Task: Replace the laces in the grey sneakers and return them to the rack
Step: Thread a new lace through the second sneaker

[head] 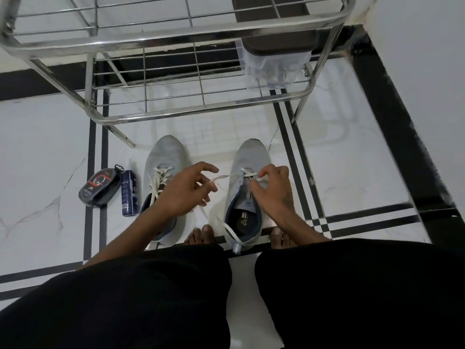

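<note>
While taut, lace between fingers.

Two grey sneakers on floor, toes toward rack. Left sneaker fully laced, cream lace. Right sneaker laced only at lowest eyelets; white lace stretched sideways, other end trailing past heel.

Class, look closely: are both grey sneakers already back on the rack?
No: both grey sneakers stand on the floor before the rack.
</note>
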`<state>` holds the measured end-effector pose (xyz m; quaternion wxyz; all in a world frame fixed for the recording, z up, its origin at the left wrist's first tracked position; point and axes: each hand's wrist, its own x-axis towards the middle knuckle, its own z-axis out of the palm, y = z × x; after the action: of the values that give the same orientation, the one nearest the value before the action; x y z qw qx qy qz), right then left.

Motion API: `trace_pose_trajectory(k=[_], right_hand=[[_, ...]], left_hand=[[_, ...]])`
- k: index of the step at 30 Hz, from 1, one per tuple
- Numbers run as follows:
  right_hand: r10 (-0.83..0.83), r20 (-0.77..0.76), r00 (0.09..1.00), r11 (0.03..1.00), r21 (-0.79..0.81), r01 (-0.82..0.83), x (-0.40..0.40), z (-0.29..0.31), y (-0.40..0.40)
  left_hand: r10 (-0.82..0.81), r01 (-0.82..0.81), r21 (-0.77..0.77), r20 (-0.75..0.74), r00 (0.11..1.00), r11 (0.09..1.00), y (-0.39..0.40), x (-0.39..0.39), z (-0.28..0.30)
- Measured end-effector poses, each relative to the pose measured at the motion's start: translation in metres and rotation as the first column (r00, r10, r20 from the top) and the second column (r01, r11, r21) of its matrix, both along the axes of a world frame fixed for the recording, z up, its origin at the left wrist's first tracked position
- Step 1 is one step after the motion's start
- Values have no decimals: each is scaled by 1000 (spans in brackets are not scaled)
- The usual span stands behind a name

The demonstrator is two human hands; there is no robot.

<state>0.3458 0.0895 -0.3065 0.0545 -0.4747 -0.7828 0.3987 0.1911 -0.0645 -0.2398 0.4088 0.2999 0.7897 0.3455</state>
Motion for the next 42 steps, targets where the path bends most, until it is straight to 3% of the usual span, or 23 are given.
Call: trace_pose_trajectory(k=[2,5,7,9,12,14,16,19,21,26,29,30,32,34,36,38,42], right_hand=[[46,-27,999,999,19,-45,1,9,2],[199,-34,979,980,23,-199,4,22,4],[285,-160,945,924,-218,-315,2,39,-1],[330,-291,898,757,-487,-436,-2,57,-13],[408,-372,834,646,-528,-551,-2,64,-20],[383,-381,842,648,-539,-538,5,66,-9],[298,-322,899,719,-544,-433,17,65,15],[325,-177,929,874,-318,-366,33,58,51],[374,-77,924,904,-193,-382,36,50,64],[307,-29,951,931,-198,-306,36,43,78],[316,-15,949,922,-230,-311,29,37,73],[326,-30,945,916,-236,-323,23,37,67],[339,-63,939,901,-264,-343,9,38,56],[348,-89,933,890,-281,-359,-2,37,48],[325,-91,941,900,-276,-337,-4,34,46],[194,-118,974,931,-290,-221,1,28,48],[7,-166,986,918,-391,-72,12,16,52]], left_hand=[[143,-154,19,272,952,988,6,1,9],[295,-353,17,511,808,935,22,4,16],[370,-512,10,677,636,859,37,7,20],[398,-596,-29,771,498,802,52,10,23],[398,-622,-29,791,464,782,69,7,22],[435,-623,5,711,552,782,69,-2,18],[462,-567,45,530,711,822,59,-14,9],[364,-386,46,240,900,921,36,-24,-9],[260,-260,-14,26,965,966,27,-26,-22],[78,-136,-143,-356,931,980,18,-37,-38],[-136,18,-205,-578,805,979,25,-27,-38],[-183,114,-153,-579,795,982,31,-19,-36],[-284,298,-36,-432,856,954,51,-1,-30],[-347,363,-10,-319,882,932,67,15,-28],[-288,306,-4,-353,890,952,74,17,-29],[-193,212,-1,-410,891,977,69,9,-33],[-207,166,-135,-410,888,977,53,-4,-46]])
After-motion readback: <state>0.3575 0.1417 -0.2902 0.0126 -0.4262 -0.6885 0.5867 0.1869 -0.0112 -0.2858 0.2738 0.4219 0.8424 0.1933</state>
